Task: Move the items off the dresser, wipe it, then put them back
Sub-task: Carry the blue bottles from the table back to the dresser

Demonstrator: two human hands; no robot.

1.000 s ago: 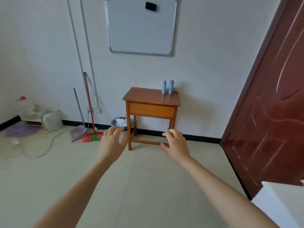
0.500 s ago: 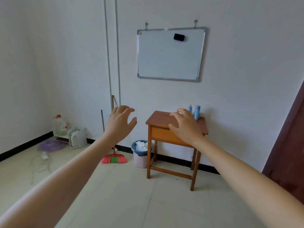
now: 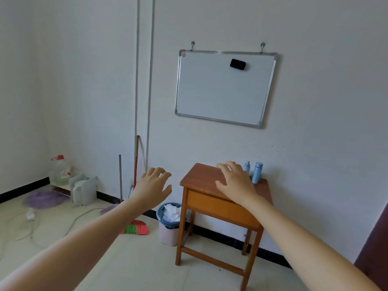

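A small wooden dresser [image 3: 201, 177] with a single drawer stands against the white wall. Two light blue bottles stand upright at its back right corner: a pump bottle [image 3: 247, 166] and a taller flask [image 3: 257, 172]. Both my arms are stretched out in front of me. My left hand [image 3: 152, 187] hovers in the air left of the dresser, fingers loosely spread and empty. My right hand [image 3: 235, 182] is raised in front of the dresser top, fingers relaxed, holding nothing, and it hides part of the top.
A bin [image 3: 170, 224] full of paper stands by the dresser's left leg. A broom [image 3: 136, 206] and a mop lean on the wall to the left. A whiteboard [image 3: 224, 87] hangs above. A water jug [image 3: 60, 171], a purple basin and cables lie at the far left. A dark red door [image 3: 375, 246] is at the right.
The view has risen and drawn closer to the dresser. Both hands have lifted from low in front of me to dresser height, still empty.
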